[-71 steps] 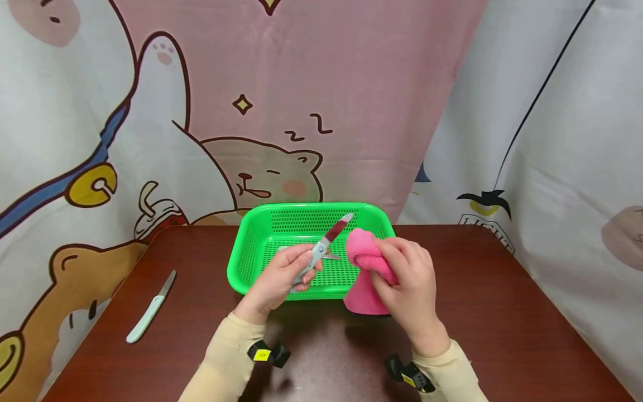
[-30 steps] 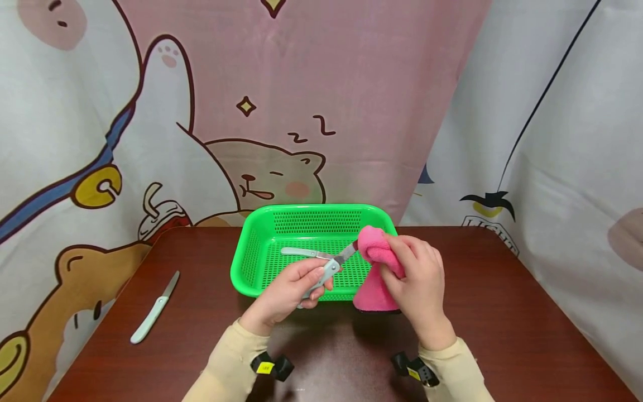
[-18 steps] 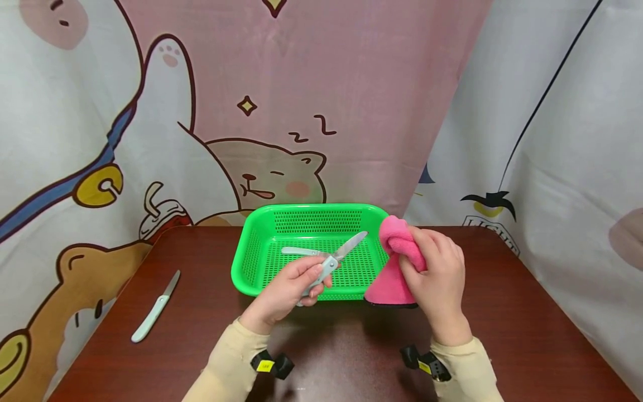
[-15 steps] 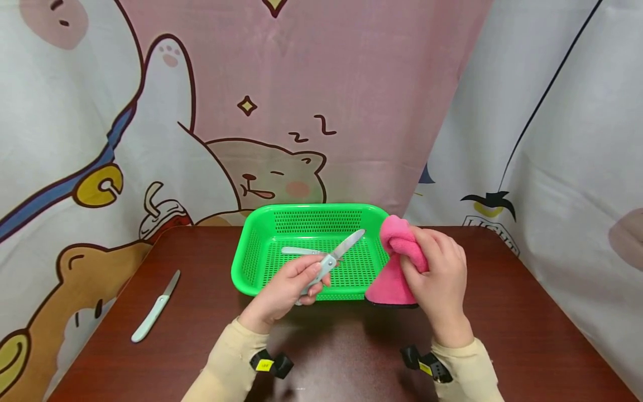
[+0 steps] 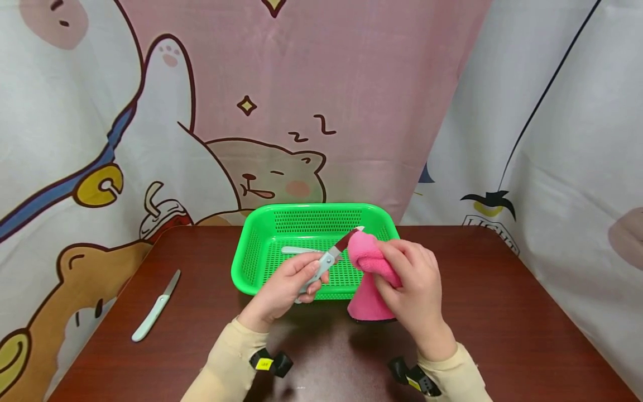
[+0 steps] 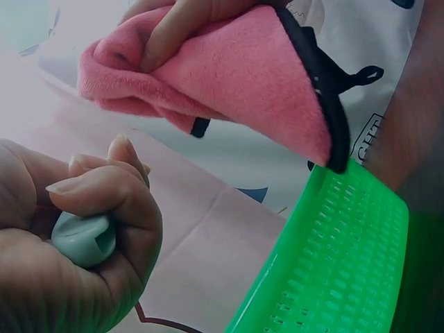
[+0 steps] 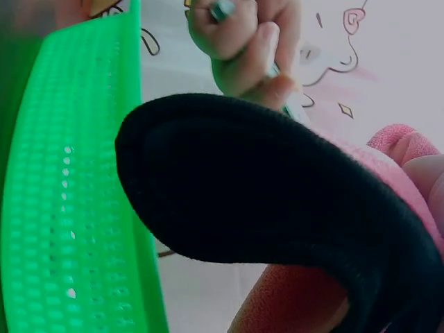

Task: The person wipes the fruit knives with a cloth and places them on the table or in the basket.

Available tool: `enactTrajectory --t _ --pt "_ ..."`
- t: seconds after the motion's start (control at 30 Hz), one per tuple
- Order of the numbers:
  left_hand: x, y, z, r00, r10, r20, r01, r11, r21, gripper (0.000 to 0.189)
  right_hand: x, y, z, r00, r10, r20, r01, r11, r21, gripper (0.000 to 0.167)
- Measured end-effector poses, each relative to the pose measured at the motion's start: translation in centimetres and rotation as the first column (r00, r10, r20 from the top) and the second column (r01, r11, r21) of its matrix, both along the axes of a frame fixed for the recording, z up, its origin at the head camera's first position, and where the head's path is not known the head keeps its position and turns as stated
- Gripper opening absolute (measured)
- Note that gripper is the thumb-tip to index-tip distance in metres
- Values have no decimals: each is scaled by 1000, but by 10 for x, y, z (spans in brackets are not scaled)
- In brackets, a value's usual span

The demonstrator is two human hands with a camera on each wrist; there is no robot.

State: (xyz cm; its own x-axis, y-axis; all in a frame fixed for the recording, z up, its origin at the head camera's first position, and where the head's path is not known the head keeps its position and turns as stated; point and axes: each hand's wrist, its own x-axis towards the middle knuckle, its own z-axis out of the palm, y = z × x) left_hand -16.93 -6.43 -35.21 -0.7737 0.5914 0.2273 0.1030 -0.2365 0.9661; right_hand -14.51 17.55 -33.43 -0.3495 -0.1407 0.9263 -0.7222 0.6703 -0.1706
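My left hand [image 5: 288,279] grips the pale mint handle of a knife [image 5: 326,261] over the green basket. Its blade points up and to the right and looks dark red along its length, with a bright tip. A folded pink cloth [image 5: 365,252] is pinched in my right hand [image 5: 412,279], its rolled end at the blade near the tip; whether they touch I cannot tell. The left wrist view shows the handle's butt [image 6: 83,239] in my curled fingers and the cloth's black edging [image 6: 326,104]. A large black part of the cloth [image 7: 263,180] fills the right wrist view.
The green perforated basket [image 5: 246,245] stands at the table's back edge. A second mint-handled knife [image 5: 301,250] lies in it, partly hidden by my left hand. Another such knife [image 5: 156,312] lies on the brown table [image 5: 502,324] at left. A printed curtain [image 5: 372,111] hangs behind.
My right hand has moved left and slightly down, bringing the cloth from beside the basket's right end to the blade. The blade, silver half a second ago, now looks dark red. The left hand has barely moved.
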Motion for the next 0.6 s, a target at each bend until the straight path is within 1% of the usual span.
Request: enactTrajectory --t 0.1,0.33,0.6 --pt "1 0 0 1000 3 -1 -3 1000 -4 34 0 -5 -3 1000 10 0 -10 999 30 36" --pt "2 1 -1 1000 11 -14 -11 1000 -3 33 -1 -15 -10 1000 3 -20 -1 996 87 32" --pt "3 3 -2 999 35 1 -35 999 -23 34 -1 -21 -14 1000 7 -17 -5 992 124 32"
